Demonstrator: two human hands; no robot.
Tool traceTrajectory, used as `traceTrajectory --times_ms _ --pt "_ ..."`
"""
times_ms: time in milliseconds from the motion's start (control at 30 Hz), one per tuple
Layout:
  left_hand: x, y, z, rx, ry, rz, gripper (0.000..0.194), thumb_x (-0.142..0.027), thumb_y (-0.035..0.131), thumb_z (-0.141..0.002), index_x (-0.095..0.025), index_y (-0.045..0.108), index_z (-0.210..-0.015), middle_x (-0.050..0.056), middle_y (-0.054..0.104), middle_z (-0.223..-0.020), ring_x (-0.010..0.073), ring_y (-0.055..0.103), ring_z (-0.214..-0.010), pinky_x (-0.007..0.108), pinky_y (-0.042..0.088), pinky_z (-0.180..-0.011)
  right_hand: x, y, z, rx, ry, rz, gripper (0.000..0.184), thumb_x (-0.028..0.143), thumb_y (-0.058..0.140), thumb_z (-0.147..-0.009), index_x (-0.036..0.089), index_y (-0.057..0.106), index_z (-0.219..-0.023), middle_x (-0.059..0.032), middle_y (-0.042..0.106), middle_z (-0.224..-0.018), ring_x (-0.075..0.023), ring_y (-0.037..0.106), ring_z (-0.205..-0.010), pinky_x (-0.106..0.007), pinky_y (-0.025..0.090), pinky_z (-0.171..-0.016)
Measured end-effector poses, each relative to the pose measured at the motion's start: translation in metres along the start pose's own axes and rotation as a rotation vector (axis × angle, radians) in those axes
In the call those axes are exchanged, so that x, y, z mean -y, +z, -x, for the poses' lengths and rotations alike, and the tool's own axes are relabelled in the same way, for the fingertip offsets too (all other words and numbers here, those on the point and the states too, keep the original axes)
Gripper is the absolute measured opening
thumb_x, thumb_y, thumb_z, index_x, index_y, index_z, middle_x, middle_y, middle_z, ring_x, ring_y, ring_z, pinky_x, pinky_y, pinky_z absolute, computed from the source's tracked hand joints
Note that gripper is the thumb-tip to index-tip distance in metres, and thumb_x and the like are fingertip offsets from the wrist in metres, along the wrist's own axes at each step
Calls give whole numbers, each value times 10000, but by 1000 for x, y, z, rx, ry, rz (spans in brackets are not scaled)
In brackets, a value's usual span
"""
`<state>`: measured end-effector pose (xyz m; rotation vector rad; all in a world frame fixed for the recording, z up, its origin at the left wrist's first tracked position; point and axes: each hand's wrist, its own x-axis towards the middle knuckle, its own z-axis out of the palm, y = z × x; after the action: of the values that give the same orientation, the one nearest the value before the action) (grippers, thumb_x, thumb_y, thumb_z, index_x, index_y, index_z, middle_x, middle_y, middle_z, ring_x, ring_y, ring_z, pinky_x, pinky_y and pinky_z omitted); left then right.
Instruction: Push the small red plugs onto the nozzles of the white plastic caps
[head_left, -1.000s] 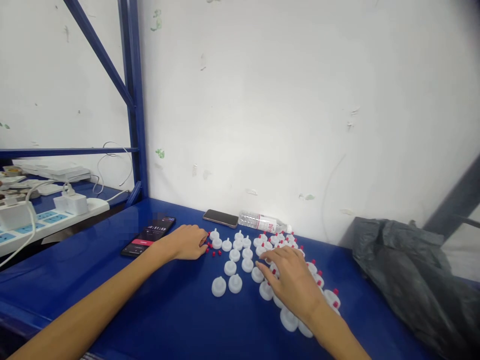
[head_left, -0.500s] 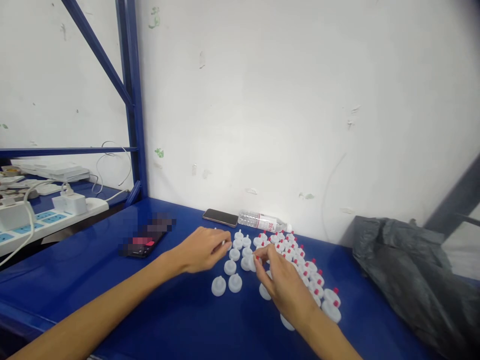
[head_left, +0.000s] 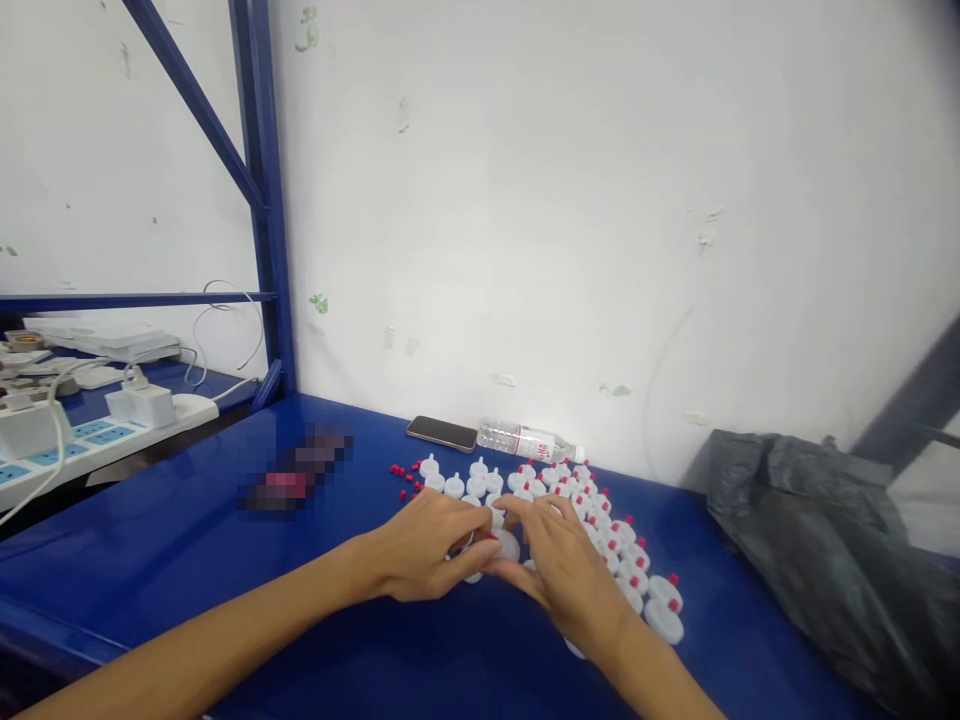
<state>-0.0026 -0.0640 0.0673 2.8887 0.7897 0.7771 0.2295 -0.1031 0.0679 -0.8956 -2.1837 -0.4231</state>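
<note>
My left hand (head_left: 439,545) and my right hand (head_left: 551,550) meet over the table. Between their fingertips is a white nozzle cap (head_left: 507,546), tilted on its side. My right thumb and fingers close around its rim. A small red tip (head_left: 491,537) shows at the left fingertips, which pinch it; the fingers partly hide it. Left of and behind the hands stand plain white nozzle caps (head_left: 429,467), spouts up. On the right, several white caps with red tips (head_left: 664,620) stand in a slanting group, partly covered by my right hand.
Loose red tips (head_left: 405,478) lie behind my left hand. A dark phone (head_left: 441,433) and a clear water bottle (head_left: 525,441) lie along the wall. To the left are a blurred-out device (head_left: 292,480) and a power strip (head_left: 112,435); a black plastic bag (head_left: 817,530) is at right.
My left hand has moved right and down to meet my right hand. The held white cap has shifted slightly down. Loose red tips formerly behind my left hand are now visible.
</note>
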Motion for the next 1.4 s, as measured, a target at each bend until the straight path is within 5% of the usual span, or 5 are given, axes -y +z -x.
traceTrajectory --times_ms 367,700,1100,1233,1400 --pt "4 0 -5 -162 -35 148 256 -313 445 -1103 -248 549 -878 -43 617 -707 136 525 -547 298 358 -571 5 6 2 -46 45 -11 291 416 736 -1040 245 700 -1273 -28 883 -1064 -278 838 -883 -539 688 -896" --pt "10 4 -4 -106 -34 168 148 -353 522 -1076 -258 614 -1007 -24 644 -769 183 572 -629 343 316 -619 5 7 3 -81 14 -54 295 488 646 -1089 267 752 -1254 -8 892 -997 -227 850 -834 -517 674 -1009" --pt "2 5 -13 -101 -259 496 511 -534 347 -1129 -248 340 -705 -55 375 -634 152 348 -599 351 253 -599 14 -1 -10 -171 -27 204 231 365 571 -1137 224 751 -1169 35 879 -988 -192 791 -816 -483 498 -1032" --pt "0 20 -16 -90 -426 638 571 -579 399 -1151 -224 459 -708 -57 447 -666 123 413 -583 289 357 -557 23 4 -11 -183 -35 356 248 315 531 -1145 214 754 -1190 14 885 -1014 -207 772 -811 -492 463 -1012" --pt "19 29 -16 -53 -658 712 331 -455 712 -1076 -168 709 -1242 60 756 -1127 189 739 -888 365 662 -770 10 -1 -4 -188 -15 445 218 245 591 -1106 236 753 -1250 -16 899 -1115 -226 797 -884 -486 471 -1045"
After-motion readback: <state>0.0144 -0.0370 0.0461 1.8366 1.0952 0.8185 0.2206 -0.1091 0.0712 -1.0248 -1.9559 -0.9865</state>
